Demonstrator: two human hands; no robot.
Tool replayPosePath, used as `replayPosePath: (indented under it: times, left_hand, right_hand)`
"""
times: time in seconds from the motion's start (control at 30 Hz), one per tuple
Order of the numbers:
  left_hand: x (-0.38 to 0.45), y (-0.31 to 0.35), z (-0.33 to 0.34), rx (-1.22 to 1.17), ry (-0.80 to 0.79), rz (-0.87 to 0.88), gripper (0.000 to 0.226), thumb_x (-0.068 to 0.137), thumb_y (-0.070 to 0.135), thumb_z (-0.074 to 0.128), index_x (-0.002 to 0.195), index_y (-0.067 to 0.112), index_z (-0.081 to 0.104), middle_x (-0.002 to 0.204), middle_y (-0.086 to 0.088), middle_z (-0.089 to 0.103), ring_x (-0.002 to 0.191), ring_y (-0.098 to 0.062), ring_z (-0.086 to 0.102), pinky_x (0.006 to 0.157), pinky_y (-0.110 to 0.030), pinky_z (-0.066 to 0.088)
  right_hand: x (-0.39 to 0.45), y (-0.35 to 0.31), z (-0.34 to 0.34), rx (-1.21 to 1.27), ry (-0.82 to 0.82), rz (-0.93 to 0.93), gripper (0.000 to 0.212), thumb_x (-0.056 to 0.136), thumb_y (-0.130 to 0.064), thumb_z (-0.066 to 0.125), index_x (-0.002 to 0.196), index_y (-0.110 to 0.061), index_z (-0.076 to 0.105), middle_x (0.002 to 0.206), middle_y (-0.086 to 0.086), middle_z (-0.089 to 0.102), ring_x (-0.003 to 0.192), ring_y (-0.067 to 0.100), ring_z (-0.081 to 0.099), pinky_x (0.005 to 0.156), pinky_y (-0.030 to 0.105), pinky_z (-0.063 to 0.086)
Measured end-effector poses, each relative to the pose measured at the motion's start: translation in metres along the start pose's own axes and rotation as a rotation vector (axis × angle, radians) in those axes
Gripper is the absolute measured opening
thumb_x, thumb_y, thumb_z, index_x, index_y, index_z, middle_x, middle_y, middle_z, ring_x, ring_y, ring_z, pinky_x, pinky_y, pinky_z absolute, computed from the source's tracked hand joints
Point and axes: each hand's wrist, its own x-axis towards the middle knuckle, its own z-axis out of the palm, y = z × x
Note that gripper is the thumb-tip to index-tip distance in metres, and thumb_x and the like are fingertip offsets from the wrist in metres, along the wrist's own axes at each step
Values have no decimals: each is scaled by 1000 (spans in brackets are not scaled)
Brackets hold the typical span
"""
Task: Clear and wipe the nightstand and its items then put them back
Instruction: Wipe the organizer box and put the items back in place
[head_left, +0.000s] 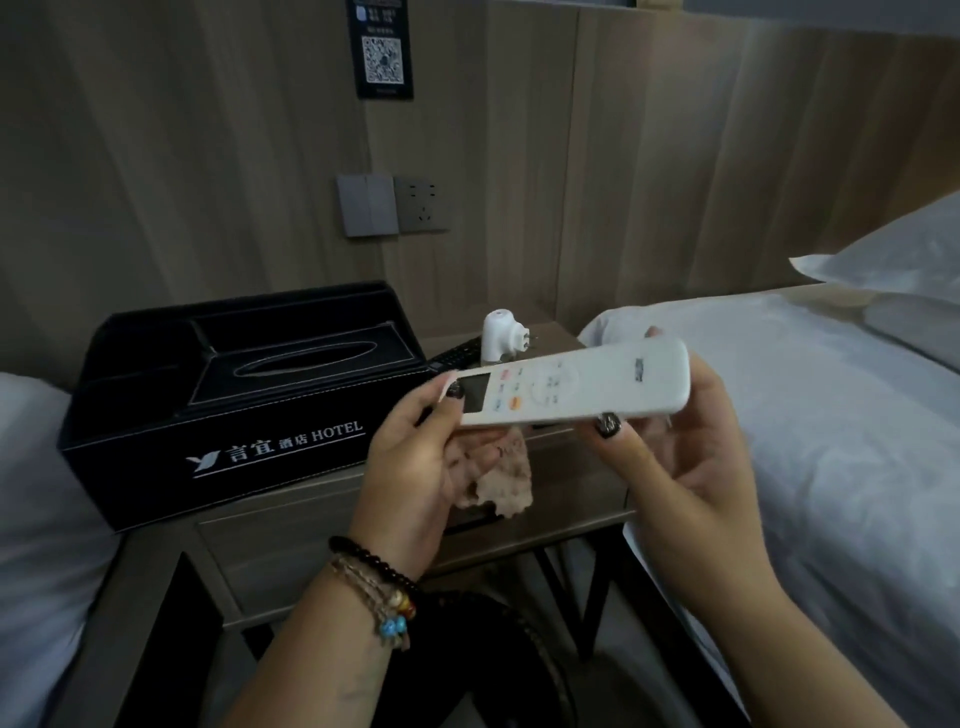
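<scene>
Evidently the white remote (566, 383) is held above the nightstand's surface (566, 470) for wiping: the right hand (685, 447) fingers pinch its far end, the left hand (415, 467) steadies the screen end while clutching a pinkish cloth (501, 480); its buttons face up, casing clean-looking
</scene>
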Motion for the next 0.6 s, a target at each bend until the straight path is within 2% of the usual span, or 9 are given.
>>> replayPosePath:
  times: [0.1, 0.17, 0.2, 0.3, 0.37, 0.43, 0.5, 0.53, 0.6]
  left_hand:
    - [-2, 12, -19, 168, 39, 152, 23, 97, 14, 52, 115, 21, 64, 96, -3, 75, 79, -14, 71, 55, -22, 54]
    - [-6, 16, -29, 300, 40, 234, 25, 97, 14, 53, 118, 22, 63, 99, 1, 74, 87, -12, 71, 60, -24, 56]
    - [-9, 17, -32, 343, 30, 267, 26, 97, 14, 52, 120, 22, 62, 101, 3, 74, 91, -10, 70, 62, -24, 57]
    - [-15, 24, -41, 426, 8, 376, 29, 97, 13, 51, 123, 21, 61, 106, 6, 72, 94, -6, 69, 66, -25, 58]
    - [-19, 30, -48, 419, 30, 429, 28, 96, 14, 52, 122, 21, 61, 106, 6, 72, 93, -5, 69, 65, -24, 58]
    - [-22, 36, -54, 380, 55, 446, 26, 95, 15, 53, 119, 21, 62, 105, 6, 73, 91, -5, 70, 63, -23, 57]
    - [-27, 41, -60, 369, 60, 449, 25, 94, 16, 56, 116, 21, 64, 101, 4, 74, 88, -8, 71, 61, -21, 56]
    - [-29, 45, -64, 374, 59, 453, 24, 93, 16, 57, 115, 22, 65, 99, 4, 74, 86, -9, 71, 60, -20, 56]
    - [-31, 52, -71, 373, 64, 466, 24, 92, 16, 59, 114, 23, 66, 97, 4, 75, 86, -11, 72, 59, -19, 55]
  right_hand:
    - [-17, 0, 0, 80, -4, 64, 67, 76, -3, 70, 136, -15, 44, 125, -1, 61, 115, 8, 60, 88, 21, 52]
    - [-31, 7, 3, 53, -16, 118, 79, 69, -21, 85, 138, -19, 46, 126, 1, 60, 113, 9, 62, 87, 21, 52]
    - [-36, 12, 5, -9, -21, 151, 84, 63, -24, 88, 137, -22, 48, 126, 2, 60, 113, 10, 62, 88, 21, 52]
    - [-44, 22, 19, -464, -85, 178, 72, 66, -24, 78, 131, -37, 50, 128, -10, 57, 118, 3, 56, 94, 28, 51]
    - [-43, 22, 36, -685, -158, 192, 78, 72, -20, 79, 135, -46, 42, 128, -26, 51, 119, -10, 48, 97, 24, 49]
    - [-40, 20, 57, -756, -205, 222, 89, 75, -20, 78, 141, -51, 28, 129, -32, 48, 117, -18, 45, 93, 13, 46]
    - [-35, 18, 80, -836, -270, 206, 93, 76, -24, 75, 143, -54, 17, 135, -32, 43, 121, -11, 45, 94, 16, 47]
    - [-32, 18, 92, -883, -303, 173, 92, 77, -26, 73, 144, -50, 15, 134, -39, 35, 124, -8, 42, 96, 16, 45]
    - [-27, 18, 113, -948, -342, 98, 86, 79, -24, 69, 146, -40, 17, 120, -51, 23, 113, -22, 30, 87, -1, 34]
